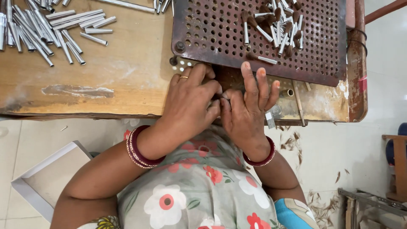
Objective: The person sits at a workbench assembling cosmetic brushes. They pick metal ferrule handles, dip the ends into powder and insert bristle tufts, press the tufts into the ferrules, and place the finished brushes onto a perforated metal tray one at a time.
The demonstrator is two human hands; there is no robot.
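Hands meet just below the perforated plate (258,38): we find left hand (188,104) and right hand (248,106) pinching together one small, mostly hidden piece; we judge it light, slippery, best held by fingertips.

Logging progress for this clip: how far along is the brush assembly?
Done: a cluster of finished brush heads lies on the perforated metal plate. In hand: left hand and right hand pinch something small, hidden. Left: many empty metal tubes on the wooden table.
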